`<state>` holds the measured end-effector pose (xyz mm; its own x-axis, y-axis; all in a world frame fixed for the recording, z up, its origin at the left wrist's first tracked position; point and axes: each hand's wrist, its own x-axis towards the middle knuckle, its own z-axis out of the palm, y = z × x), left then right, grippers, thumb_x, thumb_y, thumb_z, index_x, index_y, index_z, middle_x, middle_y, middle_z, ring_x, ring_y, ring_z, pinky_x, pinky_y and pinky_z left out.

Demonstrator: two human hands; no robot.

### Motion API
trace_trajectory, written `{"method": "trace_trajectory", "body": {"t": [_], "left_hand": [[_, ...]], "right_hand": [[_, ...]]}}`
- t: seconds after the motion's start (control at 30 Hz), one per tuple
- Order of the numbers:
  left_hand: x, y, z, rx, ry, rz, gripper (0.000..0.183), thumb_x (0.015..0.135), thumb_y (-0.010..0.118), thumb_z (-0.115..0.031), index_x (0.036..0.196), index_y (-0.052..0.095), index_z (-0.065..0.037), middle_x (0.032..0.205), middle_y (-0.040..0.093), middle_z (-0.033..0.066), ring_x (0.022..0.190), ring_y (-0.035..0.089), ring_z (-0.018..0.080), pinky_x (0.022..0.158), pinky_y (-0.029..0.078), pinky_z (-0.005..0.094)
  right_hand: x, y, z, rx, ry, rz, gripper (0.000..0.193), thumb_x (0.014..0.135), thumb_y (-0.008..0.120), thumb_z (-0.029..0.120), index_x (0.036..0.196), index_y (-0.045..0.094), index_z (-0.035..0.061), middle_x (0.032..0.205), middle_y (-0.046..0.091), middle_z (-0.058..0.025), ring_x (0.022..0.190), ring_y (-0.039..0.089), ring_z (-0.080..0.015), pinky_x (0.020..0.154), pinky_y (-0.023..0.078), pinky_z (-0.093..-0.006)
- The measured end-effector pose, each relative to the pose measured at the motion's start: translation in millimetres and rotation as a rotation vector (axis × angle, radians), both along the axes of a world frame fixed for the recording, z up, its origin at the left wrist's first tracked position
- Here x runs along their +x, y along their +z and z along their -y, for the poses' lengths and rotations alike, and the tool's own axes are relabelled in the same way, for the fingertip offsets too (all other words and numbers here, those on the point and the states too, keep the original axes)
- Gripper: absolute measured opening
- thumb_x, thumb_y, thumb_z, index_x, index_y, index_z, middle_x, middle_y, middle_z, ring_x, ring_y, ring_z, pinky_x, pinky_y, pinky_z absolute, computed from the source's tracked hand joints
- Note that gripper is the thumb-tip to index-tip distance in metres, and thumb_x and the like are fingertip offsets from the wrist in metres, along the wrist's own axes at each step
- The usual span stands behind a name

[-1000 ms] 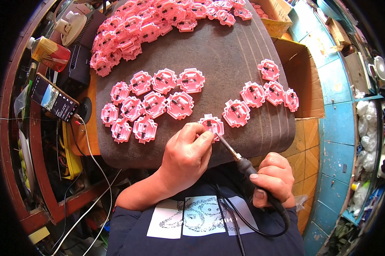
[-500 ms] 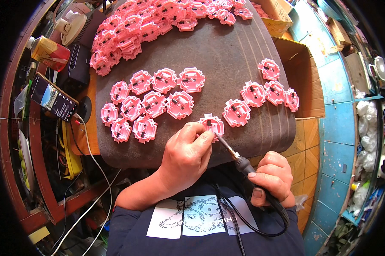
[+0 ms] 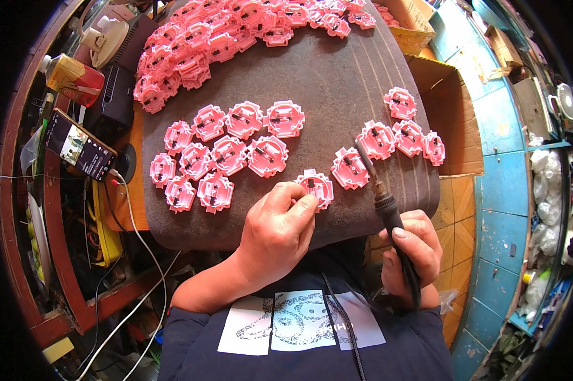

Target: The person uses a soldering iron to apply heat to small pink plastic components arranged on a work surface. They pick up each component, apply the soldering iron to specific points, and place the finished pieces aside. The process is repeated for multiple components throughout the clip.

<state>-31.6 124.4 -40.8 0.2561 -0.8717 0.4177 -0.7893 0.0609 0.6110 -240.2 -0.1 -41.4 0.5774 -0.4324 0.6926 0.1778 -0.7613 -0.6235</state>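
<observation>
My left hand (image 3: 280,219) is closed in a pinch at the left edge of a pink plastic housing (image 3: 318,188), which lies near the front of the dark mat. What sits between thumb and forefinger is hidden. A soldering iron (image 3: 388,213) is gripped in my right hand (image 3: 415,254), its dark tip pointing away from me. That tip passes over or beside another pink housing (image 3: 349,171); whether it touches, I cannot tell. Several more housings with small black parts inside lie in a left group (image 3: 229,154) and a right group (image 3: 408,138).
A large pile of pink housings (image 3: 197,44) covers the mat's (image 3: 324,76) far left. Left of it are a phone (image 3: 80,146), a bottle (image 3: 75,79) and a white cable (image 3: 137,222). An open cardboard box (image 3: 454,114) stands beyond the right edge, near blue cabinets (image 3: 502,184).
My right hand has swung the soldering iron up and rightward, away from the housing at my left hand. The left hand stays in place. The phone's picture differs.
</observation>
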Motion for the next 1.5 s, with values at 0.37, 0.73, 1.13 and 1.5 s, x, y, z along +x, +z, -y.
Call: {"method": "trace_trajectory", "body": {"t": [0.37,0.73,1.13,1.5], "left_hand": [[0.7,1.0,0.1,-0.006,-0.009,0.009,0.025,0.081,0.076,0.005,0.104,0.069,0.0,0.099,0.062,0.0143,0.082,0.068,0.0325,0.071,0.057,0.0417],[0.5,0.6,-0.5,-0.004,-0.001,0.011,0.023,0.082,0.077,0.004,0.103,0.07,0.0,0.098,0.062,0.0139,0.082,0.067,0.0323,0.07,0.056,0.0415],[0.3,0.3,-0.2,-0.016,0.001,-0.001,0.023,0.082,0.076,0.004,0.104,0.07,-0.001,0.099,0.062,0.0142,0.082,0.068,0.0323,0.071,0.056,0.0422],[0.8,0.3,-0.2,-0.02,-0.003,-0.029,0.026,0.083,0.078,0.006,0.108,0.071,0.0,0.101,0.066,0.0157,0.083,0.069,0.0328,0.068,0.058,0.0408]], "right_hand": [[14.7,-8.1,-2.4,0.091,0.041,0.034,0.05,0.085,0.075,-0.011,0.132,0.066,0.0054,0.096,0.074,-0.014,0.076,0.069,-0.0247,0.068,0.058,-0.0353],[23.6,-14.8,6.9,-0.031,0.096,-0.008,0.041,0.084,0.076,-0.007,0.123,0.065,-0.0005,0.089,0.072,-0.0157,0.07,0.07,-0.0289,0.063,0.058,-0.0405],[40.6,-16.6,5.4,-0.205,-0.027,-0.151,0.045,0.091,0.081,0.015,0.128,0.058,0.005,0.12,0.073,-0.0233,0.103,0.07,-0.0403,0.09,0.055,-0.0495],[55.8,-18.2,5.0,-0.174,-0.024,-0.208,0.049,0.088,0.08,0.019,0.133,0.063,0.0097,0.131,0.071,-0.016,0.124,0.063,-0.0374,0.103,0.041,-0.0496]]}}
